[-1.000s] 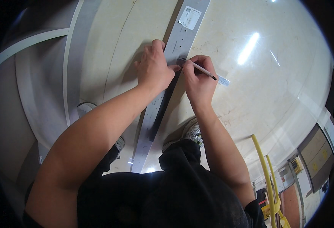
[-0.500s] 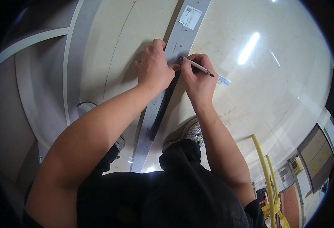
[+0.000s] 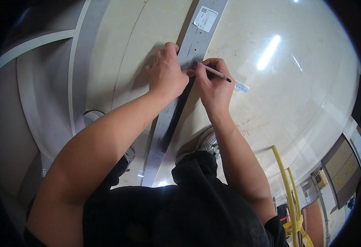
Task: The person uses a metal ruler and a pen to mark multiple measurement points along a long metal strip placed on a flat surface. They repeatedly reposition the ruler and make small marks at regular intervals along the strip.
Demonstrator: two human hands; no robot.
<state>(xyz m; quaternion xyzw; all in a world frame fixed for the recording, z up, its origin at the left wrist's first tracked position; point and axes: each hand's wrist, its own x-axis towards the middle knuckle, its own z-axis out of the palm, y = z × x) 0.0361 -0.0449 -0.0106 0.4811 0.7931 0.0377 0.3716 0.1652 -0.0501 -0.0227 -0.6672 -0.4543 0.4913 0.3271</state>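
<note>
Glossy cream floor (image 3: 312, 94) spreads under the work, with a bright streak of reflected light toward the far right and large grey panels (image 3: 45, 78) with pale edges at the left. On this floor lies a long grey metal bar (image 3: 191, 43), running from between the person's shoes to the far side. It has small holes and short dark lines on its face, and a white printed label (image 3: 205, 19) near the far end of the visible part. Along the right side of the bar's nearer stretch runs a dark narrow strip (image 3: 179, 109).

Right hand (image 3: 216, 88) has its grip closed around a slim pale pen (image 3: 217, 73), whose dark tip points left at the bar just beside the left thumb. Left hand (image 3: 166, 72) rests at the bar's left edge, fingers bent and thumb reaching over the bar; whether its grip clasps anything I cannot tell. Just beyond the right hand, a short silver strip (image 3: 241, 87) with fine markings sticks out; its other end is hidden.

Right shoe (image 3: 208, 144) stands right of the bar, and a yellow tubular frame (image 3: 288, 187) rises at the near right.
</note>
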